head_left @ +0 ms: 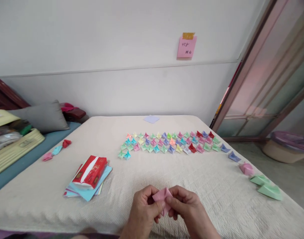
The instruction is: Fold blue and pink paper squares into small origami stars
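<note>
A small piece of folded pink paper (163, 195) is held between my two hands near the front edge of the table. My left hand (144, 205) pinches its left side, thumb across the front. From the other side, my right hand (185, 202) grips it with the thumb pressed on its face. The fingers behind the paper are partly hidden. Beyond the hands stand rows of small folded paper boats (164, 149) in many colours.
A red tissue pack (91, 171) lies on coloured paper sheets (102, 182) at left. Several larger folded papers (268, 189) line the right edge. A lilac sheet (151, 119) lies at the back, near the wall. Small folded pieces (57, 150) sit at far left.
</note>
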The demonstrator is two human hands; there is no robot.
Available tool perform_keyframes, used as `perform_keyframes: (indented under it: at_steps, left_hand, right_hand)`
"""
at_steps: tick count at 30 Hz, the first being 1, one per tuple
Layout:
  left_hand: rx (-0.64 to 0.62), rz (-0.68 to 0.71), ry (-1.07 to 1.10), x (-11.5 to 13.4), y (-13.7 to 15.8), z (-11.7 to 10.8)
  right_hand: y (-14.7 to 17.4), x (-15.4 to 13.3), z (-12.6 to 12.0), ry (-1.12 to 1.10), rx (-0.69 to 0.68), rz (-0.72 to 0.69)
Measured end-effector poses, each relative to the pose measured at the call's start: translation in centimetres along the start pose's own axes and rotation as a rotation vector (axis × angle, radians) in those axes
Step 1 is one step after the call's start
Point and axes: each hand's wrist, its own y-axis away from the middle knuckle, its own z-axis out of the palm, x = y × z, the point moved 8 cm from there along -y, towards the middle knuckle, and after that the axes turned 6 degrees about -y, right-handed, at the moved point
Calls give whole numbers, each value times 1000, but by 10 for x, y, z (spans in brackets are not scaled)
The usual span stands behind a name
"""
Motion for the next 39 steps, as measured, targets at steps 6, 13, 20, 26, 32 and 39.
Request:
perform_keyframes:
  at_steps: [6,13,20,26,32,39]
  left_hand:
    - [-1,95,79,7,3,-1]
    - [55,200,261,9,10,-5]
    - [-21,354,204,26,17,-6]
    - [-56,486,-8,42,24,-5]
    - [-83,141,176,21,16,1]
    - [-37,78,-82,20,14,-1]
  right_hand:
    - [2,-9,-4,82,57,-70]
    - [16,-30,3,117,-15,-220]
    - [18,-38,8,137,-160,-328]
    - [16,-35,3,140,-105,-328]
    - [19,-42,8,172,-163,-350]
    - [21,-38,6,131,-55,-323]
